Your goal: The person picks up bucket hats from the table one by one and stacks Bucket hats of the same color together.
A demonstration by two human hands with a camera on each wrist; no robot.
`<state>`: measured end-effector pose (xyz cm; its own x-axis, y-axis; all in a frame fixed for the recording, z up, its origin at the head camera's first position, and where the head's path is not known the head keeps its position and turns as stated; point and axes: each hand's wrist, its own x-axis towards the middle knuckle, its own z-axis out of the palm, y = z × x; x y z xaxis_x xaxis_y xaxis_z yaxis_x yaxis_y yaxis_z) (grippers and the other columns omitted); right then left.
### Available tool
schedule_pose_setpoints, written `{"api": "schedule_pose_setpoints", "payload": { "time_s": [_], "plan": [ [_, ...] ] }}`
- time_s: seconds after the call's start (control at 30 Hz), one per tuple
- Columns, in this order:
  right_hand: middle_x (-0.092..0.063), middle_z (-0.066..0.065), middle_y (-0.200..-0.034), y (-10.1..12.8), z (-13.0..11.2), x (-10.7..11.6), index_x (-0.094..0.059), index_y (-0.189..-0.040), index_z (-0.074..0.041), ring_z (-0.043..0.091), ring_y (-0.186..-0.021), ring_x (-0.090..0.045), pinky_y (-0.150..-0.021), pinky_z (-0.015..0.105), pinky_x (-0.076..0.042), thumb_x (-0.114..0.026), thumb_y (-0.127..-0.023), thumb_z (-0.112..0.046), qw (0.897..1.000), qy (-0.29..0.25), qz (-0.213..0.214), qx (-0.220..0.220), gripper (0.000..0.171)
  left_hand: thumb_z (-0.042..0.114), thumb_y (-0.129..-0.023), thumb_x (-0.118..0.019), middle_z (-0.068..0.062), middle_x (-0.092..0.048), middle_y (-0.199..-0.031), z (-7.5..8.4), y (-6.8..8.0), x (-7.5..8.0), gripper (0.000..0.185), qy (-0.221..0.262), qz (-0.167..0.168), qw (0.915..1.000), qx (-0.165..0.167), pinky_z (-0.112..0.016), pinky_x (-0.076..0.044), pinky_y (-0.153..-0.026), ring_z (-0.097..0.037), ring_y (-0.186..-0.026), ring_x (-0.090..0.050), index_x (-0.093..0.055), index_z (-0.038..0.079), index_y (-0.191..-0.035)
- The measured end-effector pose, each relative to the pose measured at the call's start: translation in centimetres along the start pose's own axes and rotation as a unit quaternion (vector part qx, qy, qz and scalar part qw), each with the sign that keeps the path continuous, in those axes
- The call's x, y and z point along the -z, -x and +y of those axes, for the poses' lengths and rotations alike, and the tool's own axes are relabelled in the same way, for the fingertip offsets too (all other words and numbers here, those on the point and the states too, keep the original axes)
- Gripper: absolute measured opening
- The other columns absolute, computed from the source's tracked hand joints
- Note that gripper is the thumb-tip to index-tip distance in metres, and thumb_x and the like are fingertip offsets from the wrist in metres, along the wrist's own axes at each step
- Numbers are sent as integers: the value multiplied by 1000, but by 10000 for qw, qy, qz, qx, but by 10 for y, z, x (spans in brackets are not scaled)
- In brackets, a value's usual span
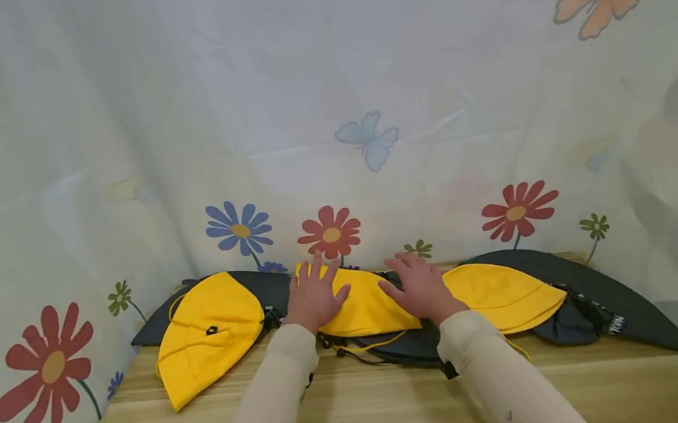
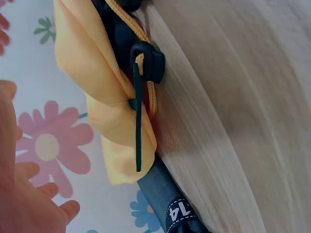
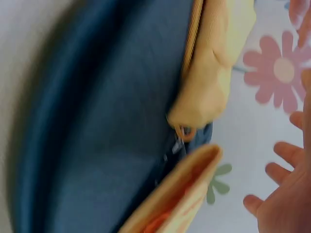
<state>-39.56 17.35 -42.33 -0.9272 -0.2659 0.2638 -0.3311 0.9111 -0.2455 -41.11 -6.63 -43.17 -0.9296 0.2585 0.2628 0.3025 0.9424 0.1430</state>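
Three folded yellow fabric hats lie in a row on dark, wide-brimmed pieces: a left hat (image 1: 211, 330), a middle hat (image 1: 364, 301) and a right hat (image 1: 504, 292). My left hand (image 1: 315, 298), fingers spread, is over the left part of the middle hat. Over its right end is my right hand (image 1: 420, 286), also with spread fingers. Neither hand grips anything. In the left wrist view, a yellow cord runs through a black cord lock (image 2: 154, 65) beside yellow fabric (image 2: 97, 82). The right wrist view has a dark brim (image 3: 112, 111) close by.
The hats rest along the back of a wood-grain table (image 1: 374, 422). Behind and at both sides hangs a pale curtain (image 1: 261, 67) printed with flowers and butterflies. A long dark brim (image 1: 638, 311) reaches toward the table's right edge; another dark piece (image 1: 156, 328) lies at the left.
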Motion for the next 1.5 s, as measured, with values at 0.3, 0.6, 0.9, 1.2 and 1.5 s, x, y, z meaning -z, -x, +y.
{"api": "schedule_pose_setpoints", "payload": {
  "time_s": [0.3,0.6,0.9,1.2,1.5],
  "plan": [
    [-59,14,-138,10,-16,-12,-66,-132,-10,35,-126,-57,-111,53,-47,-70,-96,-38,9885,-581,-762,1167,46,46,-103,-56,-14,-30,-167,13,20,3,59,432,-83,9986,-287,-62,-38,-116,-41,-148,-36,-44,22,-156],
    [-55,10,-149,16,-18,-27,-59,-144,-16,33,-134,-55,-113,55,-45,-80,-85,-50,9785,-739,-1262,1451,70,53,-105,-47,-11,-35,-164,54,51,5,57,986,-216,9873,-1228,-58,-37,-118,-37,-149,-35,-44,25,-155],
    [-52,16,-152,16,-40,-17,-54,-145,-4,36,-138,-50,-119,56,-37,-68,-98,-28,9798,237,-1802,832,54,52,-106,-46,-9,-38,-162,76,73,19,55,1055,-73,9750,-1954,-55,-38,-118,-32,-148,-38,-45,26,-154],
    [-67,15,-130,17,-36,-28,-66,-130,-4,33,-119,-63,-107,49,-51,-70,-97,-22,9863,608,-917,1231,38,49,-107,-48,-9,-39,-162,66,78,21,53,1088,20,9769,-1838,-55,-38,-118,-32,-146,-40,-46,24,-154],
    [-76,4,-91,2,-29,-12,-74,-99,-13,24,-80,-70,-81,42,-61,-69,-98,-19,9902,660,690,1022,8,45,-107,-49,-11,-39,-161,49,76,26,57,830,244,9823,-1661,-54,-36,-120,-32,-147,-39,-38,22,-158]
  ]
}}
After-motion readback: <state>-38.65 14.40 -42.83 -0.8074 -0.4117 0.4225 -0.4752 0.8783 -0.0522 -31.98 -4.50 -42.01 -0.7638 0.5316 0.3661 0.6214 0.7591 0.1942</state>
